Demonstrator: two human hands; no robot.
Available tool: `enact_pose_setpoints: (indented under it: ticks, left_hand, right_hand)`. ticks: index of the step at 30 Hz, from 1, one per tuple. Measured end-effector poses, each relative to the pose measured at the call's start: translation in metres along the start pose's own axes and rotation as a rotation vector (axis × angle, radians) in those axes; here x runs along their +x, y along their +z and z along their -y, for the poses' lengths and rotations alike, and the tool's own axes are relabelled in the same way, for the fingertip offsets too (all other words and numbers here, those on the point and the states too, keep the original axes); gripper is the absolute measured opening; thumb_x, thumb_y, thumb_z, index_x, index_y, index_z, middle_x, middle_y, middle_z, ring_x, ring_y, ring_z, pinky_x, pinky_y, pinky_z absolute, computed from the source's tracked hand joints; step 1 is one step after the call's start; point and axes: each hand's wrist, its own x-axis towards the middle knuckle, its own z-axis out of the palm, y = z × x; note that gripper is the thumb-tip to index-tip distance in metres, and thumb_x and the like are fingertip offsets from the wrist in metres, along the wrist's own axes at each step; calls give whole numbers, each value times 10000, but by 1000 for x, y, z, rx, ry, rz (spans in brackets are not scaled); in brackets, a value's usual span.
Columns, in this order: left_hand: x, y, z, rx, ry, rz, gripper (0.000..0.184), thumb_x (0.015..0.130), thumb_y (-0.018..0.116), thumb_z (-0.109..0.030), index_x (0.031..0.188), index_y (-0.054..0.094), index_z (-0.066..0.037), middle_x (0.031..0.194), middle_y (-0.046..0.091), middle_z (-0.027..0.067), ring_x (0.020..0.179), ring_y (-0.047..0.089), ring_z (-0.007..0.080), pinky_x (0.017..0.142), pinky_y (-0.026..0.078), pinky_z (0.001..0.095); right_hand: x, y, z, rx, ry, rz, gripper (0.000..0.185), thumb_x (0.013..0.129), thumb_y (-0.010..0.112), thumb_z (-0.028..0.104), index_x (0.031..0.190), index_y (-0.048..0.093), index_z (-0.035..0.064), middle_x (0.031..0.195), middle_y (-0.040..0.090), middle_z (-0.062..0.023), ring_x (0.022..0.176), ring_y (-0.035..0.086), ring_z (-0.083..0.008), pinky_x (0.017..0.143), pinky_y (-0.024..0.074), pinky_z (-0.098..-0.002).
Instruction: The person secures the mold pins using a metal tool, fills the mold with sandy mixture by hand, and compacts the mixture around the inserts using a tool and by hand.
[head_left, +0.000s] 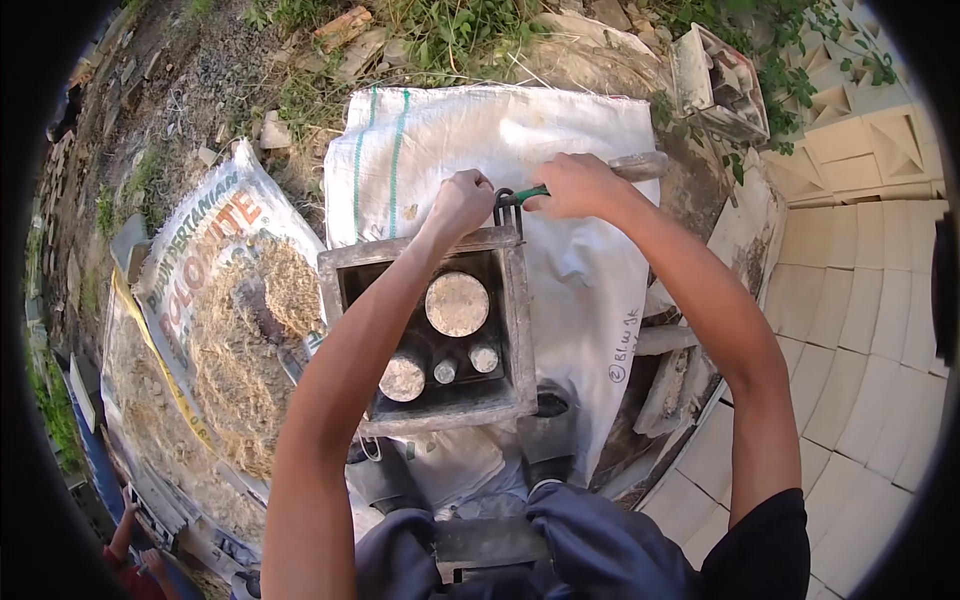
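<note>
Box, open-topped and dark inside, stands on white sacking just beyond my boots; four round pieces of unequal width are upright within it, pale on top, with dark gaps between them; that much of the setting-out I judge done. My right hand has its fingers wrapped round a green-handled tool, whose front end comes to a dark metal piece at the far rim; my left hand is just beside that piece, fingers curled inward and bunched together; whether they pinch anything I cannot tell, the tips being hidden. The work at that rim looks to me under way rather than finished; how many turns or tugs are left, nothing here shows. To my left, crumbly tan material lies heaped beside and over a printed sack.
</note>
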Motion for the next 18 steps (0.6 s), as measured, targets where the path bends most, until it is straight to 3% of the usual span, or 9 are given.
enact_pose_setpoints:
  ticks: [5, 8, 15, 18]
  left_hand:
    - [-1, 0, -2, 53, 60, 56, 309, 873, 546, -266, 984, 683, -13, 825, 673, 189, 757, 648, 296, 720, 487, 378]
    - [-3, 0, 0, 54, 178, 47, 306, 875, 554, -265, 1002, 688, -21, 784, 667, 167, 734, 640, 261, 706, 485, 364]
    - [-1, -6, -4, 33, 159, 158, 311, 878, 568, -262, 1036, 688, -22, 738, 652, 109, 684, 605, 176, 673, 489, 333]
    - [-1, -8, -4, 47, 149, 194, 306, 881, 573, -257, 1035, 688, -20, 754, 655, 110, 694, 606, 179, 673, 488, 335]
  right_hand:
    - [-4, 22, -4, 13, 41, -169, 510, 799, 631, 552, 814, 709, 48, 778, 654, -187, 786, 653, -377, 744, 519, -453]
    - [-5, 27, -4, -7, 36, -255, 544, 798, 618, 575, 807, 710, 39, 780, 652, -193, 785, 653, -382, 737, 520, -455]
    - [-4, 25, -4, 11, 64, -185, 535, 790, 626, 568, 762, 717, 42, 745, 658, -187, 736, 660, -377, 682, 535, -448]
    - [-1, 31, -5, 4, 71, -203, 629, 788, 569, 655, 804, 706, 41, 830, 650, -210, 842, 628, -412, 761, 507, -474]
